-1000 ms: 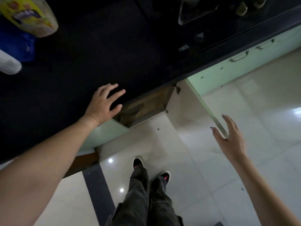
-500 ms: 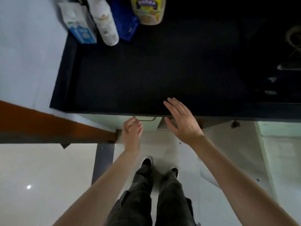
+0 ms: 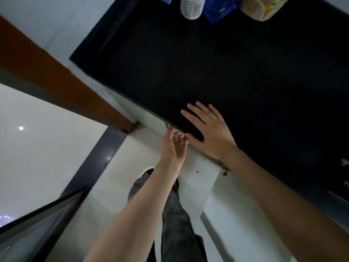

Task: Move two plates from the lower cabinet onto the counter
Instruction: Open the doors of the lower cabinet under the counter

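No plates are in view. The black counter (image 3: 217,63) runs diagonally across the top right. My right hand (image 3: 209,129) lies flat on its front edge with the fingers spread, holding nothing. My left hand (image 3: 172,146) reaches under that edge toward the pale lower cabinet front (image 3: 149,118); its fingertips touch or nearly touch something small there, which I cannot make out. The cabinet's open door (image 3: 204,171) hangs below my right wrist, and the inside of the cabinet is hidden.
A white bottle (image 3: 190,7), a blue pouch (image 3: 219,10) and a snack bag (image 3: 264,8) stand at the counter's far end. A brown door frame (image 3: 62,84) and a white wall are on the left. My legs and shoes (image 3: 149,173) stand on the white floor.
The view has tilted and swung left. My right hand moved from in front of the counter onto its edge. My left hand rose up to the cabinet front under the counter.
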The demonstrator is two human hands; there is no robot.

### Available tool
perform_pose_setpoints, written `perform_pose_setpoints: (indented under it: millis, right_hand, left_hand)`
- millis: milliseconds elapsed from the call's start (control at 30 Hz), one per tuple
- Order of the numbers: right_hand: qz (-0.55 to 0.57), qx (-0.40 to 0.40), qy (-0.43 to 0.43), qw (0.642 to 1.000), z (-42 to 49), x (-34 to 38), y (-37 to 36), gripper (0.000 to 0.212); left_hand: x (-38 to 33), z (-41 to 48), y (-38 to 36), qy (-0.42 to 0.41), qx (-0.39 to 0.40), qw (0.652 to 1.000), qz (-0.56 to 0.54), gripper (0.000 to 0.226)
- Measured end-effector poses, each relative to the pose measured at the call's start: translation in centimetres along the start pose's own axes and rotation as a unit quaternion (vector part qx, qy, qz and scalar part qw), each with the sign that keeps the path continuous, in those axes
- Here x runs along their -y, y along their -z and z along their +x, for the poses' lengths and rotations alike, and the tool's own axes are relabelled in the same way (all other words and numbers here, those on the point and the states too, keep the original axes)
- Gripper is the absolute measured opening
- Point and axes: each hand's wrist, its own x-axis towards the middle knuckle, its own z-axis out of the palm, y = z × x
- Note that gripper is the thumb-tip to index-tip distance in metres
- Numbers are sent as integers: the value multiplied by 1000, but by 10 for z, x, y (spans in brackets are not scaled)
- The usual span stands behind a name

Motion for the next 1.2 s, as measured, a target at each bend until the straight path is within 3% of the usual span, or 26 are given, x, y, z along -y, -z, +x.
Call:
perform_pose_setpoints:
  millis: [133,367,467,567,700,800,933,1200]
  right_hand:
    - [11,2,0,1000,1,-1,2,64]
    - [6,0,0,1000,0,-1,7,63]
    - [6,0,-2,1000,0,1,8,62]
    - [-5,8,-3,1000,0,3,11,62]
    - [-10,18,-9,1000,0,4,12,64]
    - [-11,11,-9,1000,1,4,13,65]
    - [-6,-12,1,1000,1,7,13,65]
    - [-5,-28,9,1000,3,10,13,64]
  left_hand:
    - [0,0,14,-19,-8,1000,14,17]
    - [-30,-35,84,-25,-93,982,162,41]
    - [-51,-53,109,-46,-109,964,236,36]
    - [-76,-72,133,-79,-139,926,343,47]
    - [-117,-96,160,-156,-188,824,511,40]
    - [-142,-111,178,-226,-265,767,539,42]
    - [-162,-117,199,-300,-290,750,514,29]
    - [-215,-114,222,-316,-268,721,556,33]
